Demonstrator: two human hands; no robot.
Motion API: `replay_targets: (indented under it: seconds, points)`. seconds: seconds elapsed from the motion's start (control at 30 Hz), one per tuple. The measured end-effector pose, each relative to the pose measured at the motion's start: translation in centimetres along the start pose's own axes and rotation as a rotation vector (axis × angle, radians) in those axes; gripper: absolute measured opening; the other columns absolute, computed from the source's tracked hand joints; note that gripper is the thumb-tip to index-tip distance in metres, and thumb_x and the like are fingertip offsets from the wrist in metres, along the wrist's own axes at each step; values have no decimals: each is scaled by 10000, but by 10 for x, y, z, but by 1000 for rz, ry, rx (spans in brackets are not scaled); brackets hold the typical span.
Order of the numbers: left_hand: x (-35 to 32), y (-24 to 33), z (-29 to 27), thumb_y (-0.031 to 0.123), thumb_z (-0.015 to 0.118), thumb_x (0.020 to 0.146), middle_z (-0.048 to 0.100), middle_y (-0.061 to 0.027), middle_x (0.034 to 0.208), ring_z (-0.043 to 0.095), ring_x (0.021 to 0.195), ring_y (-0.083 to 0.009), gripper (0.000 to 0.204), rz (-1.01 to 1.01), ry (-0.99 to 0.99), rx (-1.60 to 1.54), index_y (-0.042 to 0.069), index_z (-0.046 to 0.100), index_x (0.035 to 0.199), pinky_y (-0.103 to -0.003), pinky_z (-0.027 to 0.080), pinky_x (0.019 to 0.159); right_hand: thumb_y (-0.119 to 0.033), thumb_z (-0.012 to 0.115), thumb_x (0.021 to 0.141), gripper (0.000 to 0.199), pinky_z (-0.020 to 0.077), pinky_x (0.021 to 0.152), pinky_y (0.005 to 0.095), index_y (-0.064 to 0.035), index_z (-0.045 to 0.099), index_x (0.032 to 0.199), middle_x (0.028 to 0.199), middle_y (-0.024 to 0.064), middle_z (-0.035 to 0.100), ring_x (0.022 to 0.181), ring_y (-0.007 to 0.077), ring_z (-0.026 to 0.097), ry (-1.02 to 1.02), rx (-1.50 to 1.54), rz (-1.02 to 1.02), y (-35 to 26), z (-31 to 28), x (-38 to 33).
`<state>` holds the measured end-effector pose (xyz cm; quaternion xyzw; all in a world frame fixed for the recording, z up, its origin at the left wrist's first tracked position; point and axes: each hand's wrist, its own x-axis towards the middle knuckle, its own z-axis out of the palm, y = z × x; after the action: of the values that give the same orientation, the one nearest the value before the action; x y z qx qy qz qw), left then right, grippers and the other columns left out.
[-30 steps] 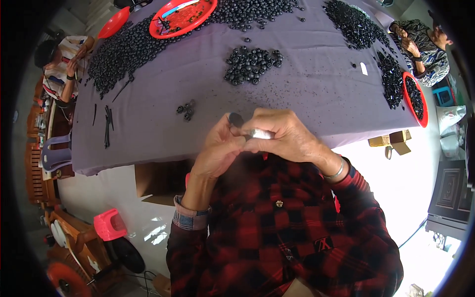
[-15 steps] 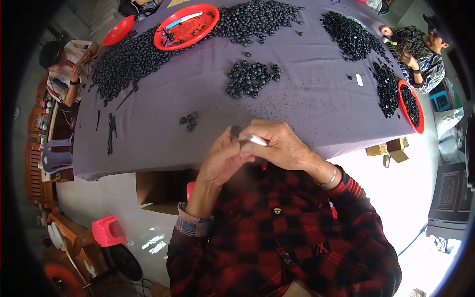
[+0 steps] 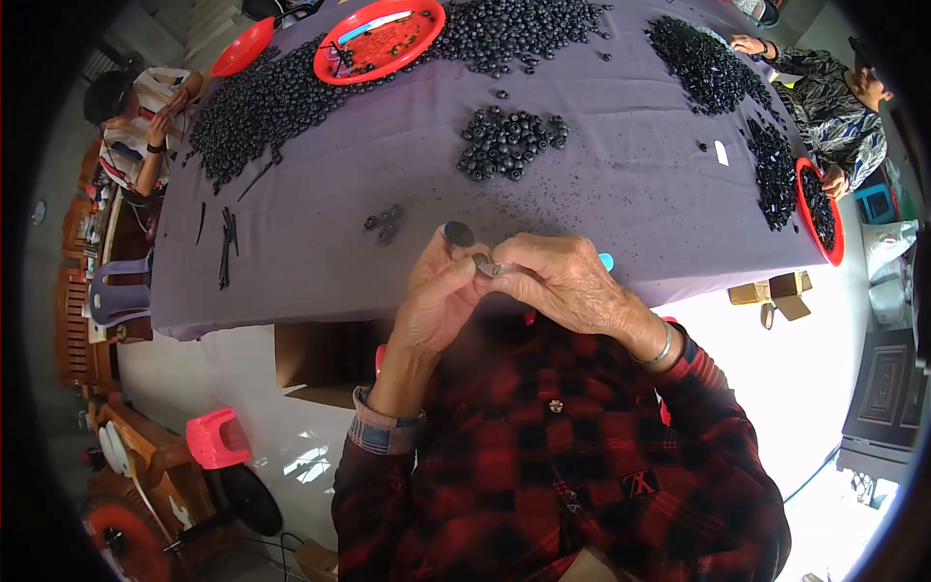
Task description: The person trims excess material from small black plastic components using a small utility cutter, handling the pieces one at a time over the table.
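My left hand (image 3: pixel 434 299) is closed, pinching a small dark piece (image 3: pixel 480 260), probably a bead, between thumb and fingers. A black cap (image 3: pixel 458 234) covers one of its fingertips. My right hand (image 3: pixel 567 283) is wrapped round a small knife (image 3: pixel 606 261); its light blue end sticks out behind the hand, and its blade meets the dark piece at my left fingertips. Both hands are together above the near table edge. Just beyond them lies a small cluster of black beads (image 3: pixel 384 223), with a larger group of black beads (image 3: pixel 509 144) farther off.
Black bead heaps (image 3: pixel 262 121) cover the purple cloth's far left. A red tray (image 3: pixel 383 73) holds a blue-and-white knife. Dark strips (image 3: pixel 226 247) lie left. Black tube pieces (image 3: pixel 771 175) and a red basin (image 3: pixel 822 213) are right. People sit at both sides. A cardboard box (image 3: pixel 320 359) stands below.
My right hand has turned, showing the knife's blue end and less of its shiny blade. The view has shifted slightly. The person on the right has reached a hand to the red basin.
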<state>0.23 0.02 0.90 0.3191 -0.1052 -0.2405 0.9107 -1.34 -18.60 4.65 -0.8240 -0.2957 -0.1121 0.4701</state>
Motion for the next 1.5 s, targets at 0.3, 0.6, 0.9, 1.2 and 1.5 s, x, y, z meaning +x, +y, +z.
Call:
replay_targets:
  seconds: [0.3, 0.6, 0.9, 1.2, 1.5]
  points:
    - [-1, -2, 10, 4, 614, 838, 544, -50, 879, 582, 809, -149, 288, -43, 8, 126, 78, 448, 1061, -328, 520, 779, -232, 614, 928, 192, 480, 591, 338, -42, 639, 912, 728, 83, 604, 637, 225, 588, 20, 11, 111, 17, -1, 0]
    - [-5, 13, -11, 5, 635, 854, 558, -44, 871, 557, 729, -117, 212, -38, 286, 673, 79, 497, 997, -304, 513, 724, -287, 639, 921, 295, 371, 547, 295, 4, 599, 903, 629, 53, 407, 603, 98, 387, 15, -68, 420, 33, -49, 12]
    - [5, 15, -29, 44, 636, 827, 537, -159, 911, 554, 840, -387, 177, 479, 260, 1852, 9, 580, 991, -406, 465, 723, -235, 732, 772, 282, 462, 652, 456, -5, 596, 862, 821, 176, 630, 754, 418, 583, 93, -369, 282, 89, -26, 41]
    - [12, 14, -47, 17, 649, 809, 522, -150, 987, 604, 851, -340, 238, 579, 522, 1823, 17, 592, 1040, -414, 494, 705, -257, 703, 754, 256, 520, 701, 484, -23, 630, 826, 848, 173, 666, 803, 390, 646, 31, -573, 476, 80, -9, 53]
    - [2, -17, 15, 109, 664, 895, 637, -41, 851, 587, 742, -113, 218, 27, 257, 593, 40, 569, 1079, -251, 450, 622, -21, 640, 706, 162, 481, 566, 353, -20, 651, 867, 711, 153, 607, 638, 296, 620, -44, -17, 160, 7, -15, 14]
